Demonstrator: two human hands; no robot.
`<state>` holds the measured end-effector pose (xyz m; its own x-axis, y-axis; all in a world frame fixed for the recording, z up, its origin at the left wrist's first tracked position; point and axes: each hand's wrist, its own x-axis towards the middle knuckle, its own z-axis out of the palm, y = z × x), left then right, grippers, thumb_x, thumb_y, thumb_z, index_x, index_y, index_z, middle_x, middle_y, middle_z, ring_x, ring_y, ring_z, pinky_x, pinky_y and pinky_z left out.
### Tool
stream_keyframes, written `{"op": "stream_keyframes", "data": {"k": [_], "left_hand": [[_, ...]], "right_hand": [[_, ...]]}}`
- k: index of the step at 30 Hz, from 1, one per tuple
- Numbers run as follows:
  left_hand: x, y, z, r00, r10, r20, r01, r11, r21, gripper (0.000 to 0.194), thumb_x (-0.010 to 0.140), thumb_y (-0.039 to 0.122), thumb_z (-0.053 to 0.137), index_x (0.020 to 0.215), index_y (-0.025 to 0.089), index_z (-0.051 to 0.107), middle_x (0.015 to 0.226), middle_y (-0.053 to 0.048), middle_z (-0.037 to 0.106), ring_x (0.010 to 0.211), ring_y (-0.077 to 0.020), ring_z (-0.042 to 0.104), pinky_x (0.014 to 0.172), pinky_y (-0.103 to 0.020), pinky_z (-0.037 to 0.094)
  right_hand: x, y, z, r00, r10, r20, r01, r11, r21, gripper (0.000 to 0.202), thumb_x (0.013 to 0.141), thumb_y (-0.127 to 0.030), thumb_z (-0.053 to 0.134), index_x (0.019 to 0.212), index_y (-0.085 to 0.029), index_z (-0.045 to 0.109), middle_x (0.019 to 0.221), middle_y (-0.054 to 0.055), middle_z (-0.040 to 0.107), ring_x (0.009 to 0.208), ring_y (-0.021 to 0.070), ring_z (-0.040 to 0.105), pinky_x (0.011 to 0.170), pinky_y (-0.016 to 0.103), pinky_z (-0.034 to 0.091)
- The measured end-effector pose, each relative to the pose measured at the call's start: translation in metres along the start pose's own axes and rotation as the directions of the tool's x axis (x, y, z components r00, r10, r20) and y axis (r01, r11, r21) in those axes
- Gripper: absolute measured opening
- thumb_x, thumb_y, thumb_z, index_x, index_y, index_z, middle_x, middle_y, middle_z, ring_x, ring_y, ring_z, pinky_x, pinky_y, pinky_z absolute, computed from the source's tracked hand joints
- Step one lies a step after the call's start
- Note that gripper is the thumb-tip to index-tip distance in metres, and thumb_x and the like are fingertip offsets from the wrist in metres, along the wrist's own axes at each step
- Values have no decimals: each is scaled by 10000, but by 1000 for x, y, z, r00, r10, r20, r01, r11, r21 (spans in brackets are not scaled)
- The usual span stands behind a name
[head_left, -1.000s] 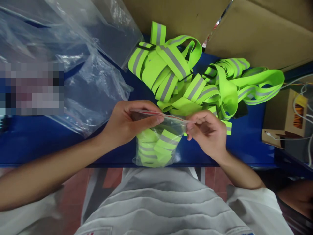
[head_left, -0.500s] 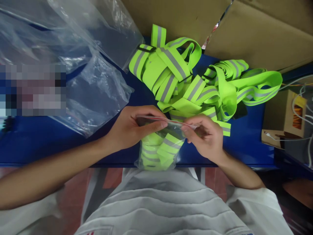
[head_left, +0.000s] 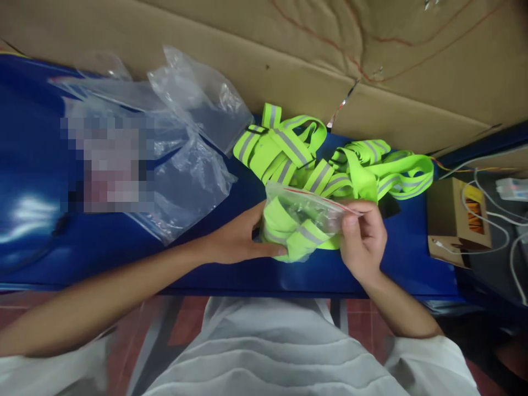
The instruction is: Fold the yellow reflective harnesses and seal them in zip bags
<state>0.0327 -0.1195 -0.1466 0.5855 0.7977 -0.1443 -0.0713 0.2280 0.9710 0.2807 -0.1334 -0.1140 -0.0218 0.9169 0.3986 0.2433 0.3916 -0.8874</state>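
A clear zip bag (head_left: pixel 303 220) with a red line along its top edge holds a folded neon-yellow reflective strap (head_left: pixel 284 225) with grey stripes. My right hand (head_left: pixel 363 234) pinches the bag's top right corner between thumb and fingers. Around the bag's lower left side curls my left hand (head_left: pixel 243 236), its thumb on the front and the other fingers partly hidden behind. Just beyond the bag lies a pile of loose neon reflective straps (head_left: pixel 284 146) with black buckles.
Clear plastic bags (head_left: pixel 193 181) lie on the blue table (head_left: pixel 309 280) at left, partly under a pixelated patch. Cardboard (head_left: pixel 231 60) stands along the back. At right are a small open carton (head_left: pixel 457 214) and white cables (head_left: pixel 501 220).
My left hand has left the bag's top edge and now grips its lower left side. The bag has tilted and shifted up to the right. The camera view has moved too.
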Motion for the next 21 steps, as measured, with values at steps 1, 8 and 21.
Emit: {"op": "stream_keyframes", "data": {"k": [1,8,21], "left_hand": [[0,0,0,1000,14,-23,-15,1000,-22,908,770,334,943,1538,192,479,1485,-149,649,1410,-352,614,1206,-491,516],[4,8,-4,984,22,-178,-58,978,-202,906,699,306,994,1469,193,530,1437,-152,695,1363,-355,657,1142,-447,563],[13,18,-25,897,134,-422,-219,963,-157,651,694,356,992,1240,162,694,1315,-133,766,1214,-323,733,1056,-435,595]], "right_hand": [[1,1,0,1000,-7,19,7,1000,19,171,1074,-406,642,1147,-253,667,941,22,689,728,120,634,648,240,532],[-5,12,4,982,-12,189,-32,972,231,484,1045,-365,689,1492,-364,502,1256,67,622,979,157,680,801,305,620],[-16,22,12,928,21,373,16,995,-95,665,1062,-327,647,1628,-354,298,1576,143,442,1295,230,627,1019,410,645]]}}
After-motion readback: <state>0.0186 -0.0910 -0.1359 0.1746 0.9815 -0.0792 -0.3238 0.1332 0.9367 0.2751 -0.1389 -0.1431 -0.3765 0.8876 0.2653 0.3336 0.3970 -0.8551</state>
